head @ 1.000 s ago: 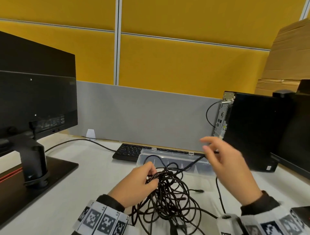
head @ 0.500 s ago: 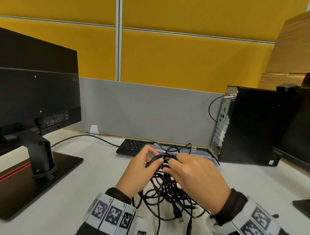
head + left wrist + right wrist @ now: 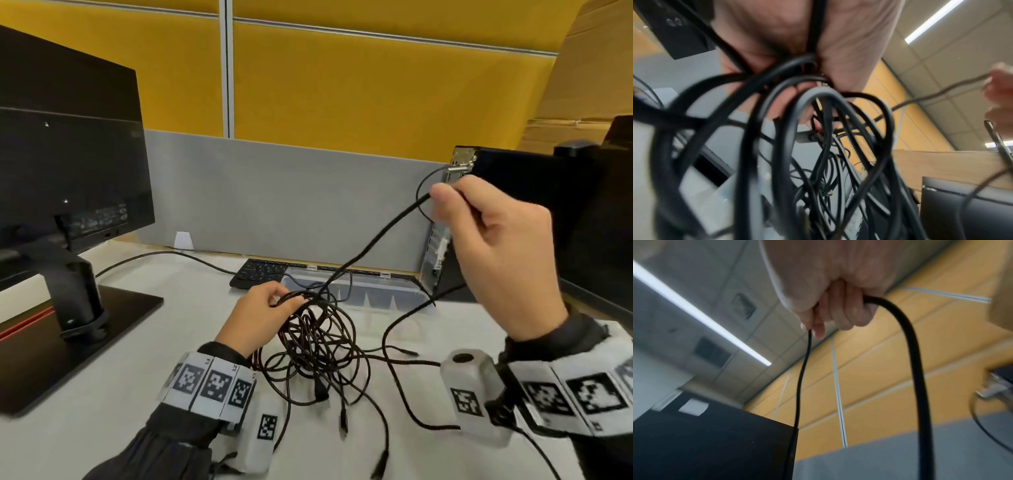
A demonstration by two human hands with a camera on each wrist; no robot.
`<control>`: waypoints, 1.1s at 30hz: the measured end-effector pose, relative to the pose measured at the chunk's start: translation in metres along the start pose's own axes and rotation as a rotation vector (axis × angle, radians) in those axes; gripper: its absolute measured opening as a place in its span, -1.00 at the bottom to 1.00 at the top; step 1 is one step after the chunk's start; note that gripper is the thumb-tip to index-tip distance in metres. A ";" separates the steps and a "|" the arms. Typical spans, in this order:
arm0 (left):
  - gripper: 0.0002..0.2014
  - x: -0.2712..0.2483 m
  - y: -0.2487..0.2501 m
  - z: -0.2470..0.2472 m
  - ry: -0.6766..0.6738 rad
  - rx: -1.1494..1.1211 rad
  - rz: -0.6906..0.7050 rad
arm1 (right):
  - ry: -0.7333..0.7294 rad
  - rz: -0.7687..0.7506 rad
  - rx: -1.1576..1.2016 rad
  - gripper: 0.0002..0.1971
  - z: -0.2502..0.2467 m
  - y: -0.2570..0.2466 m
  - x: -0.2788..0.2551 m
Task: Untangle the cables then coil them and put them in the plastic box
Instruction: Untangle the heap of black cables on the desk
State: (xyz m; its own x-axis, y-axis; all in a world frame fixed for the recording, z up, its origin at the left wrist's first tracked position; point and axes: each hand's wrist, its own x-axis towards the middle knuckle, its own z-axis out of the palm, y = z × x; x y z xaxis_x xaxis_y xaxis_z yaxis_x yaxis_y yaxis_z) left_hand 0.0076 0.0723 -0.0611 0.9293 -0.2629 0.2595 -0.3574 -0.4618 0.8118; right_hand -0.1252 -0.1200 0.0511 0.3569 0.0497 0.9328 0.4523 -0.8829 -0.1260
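Yellow partition behind, white bench (image 3: 137, 342) below. Left hand (image 3: 255, 320) gripped the cable tangle (image 3: 318, 346) at center frame, while right hand (image 3: 496, 253) pinched one cable (image 3: 373, 243) running taut up toward the upper right. Plastic box (image 3: 356, 291) sat just behind the tangle, nearer the left hand.

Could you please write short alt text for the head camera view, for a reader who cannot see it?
A person's right hand lifts one black cable out of a tangled bundle of cables that the left hand grips on a white desk. Behind the bundle lie a clear plastic box and a keyboard.
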 end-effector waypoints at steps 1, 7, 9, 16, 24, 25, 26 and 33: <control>-0.80 0.000 0.002 0.000 0.004 -0.028 0.016 | 0.039 0.056 0.040 -0.65 -0.005 0.004 -0.001; -0.85 -0.005 0.007 0.009 -0.059 -0.009 0.053 | 0.142 0.309 0.332 -0.68 -0.001 0.022 -0.021; -0.85 -0.004 0.003 0.008 -0.068 0.001 0.027 | -0.033 0.381 0.197 -0.70 -0.002 0.037 -0.021; -0.90 -0.003 0.005 0.010 0.072 -0.038 0.049 | -0.526 0.257 -0.528 -0.36 0.009 0.040 -0.032; -0.89 -0.006 0.007 0.007 0.228 -0.136 0.134 | -0.520 -0.198 -0.513 -0.70 0.087 -0.010 -0.046; -0.90 -0.005 0.006 0.007 0.216 -0.158 0.133 | -0.554 -0.194 -0.492 -0.68 0.088 -0.012 -0.045; -0.91 -0.004 0.006 0.007 0.188 -0.182 0.127 | -0.576 -0.198 -0.487 -0.66 0.090 -0.010 -0.046; -0.79 -0.007 0.012 0.011 0.009 -0.267 0.082 | -0.579 0.051 -0.135 -0.79 0.084 0.003 -0.037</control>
State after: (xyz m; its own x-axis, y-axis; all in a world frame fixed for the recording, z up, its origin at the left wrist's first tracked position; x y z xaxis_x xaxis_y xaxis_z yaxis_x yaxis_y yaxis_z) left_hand -0.0047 0.0595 -0.0585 0.8993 -0.2826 0.3338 -0.3954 -0.1989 0.8967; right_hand -0.0687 -0.0858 -0.0123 0.7800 0.2191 0.5862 0.3290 -0.9404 -0.0862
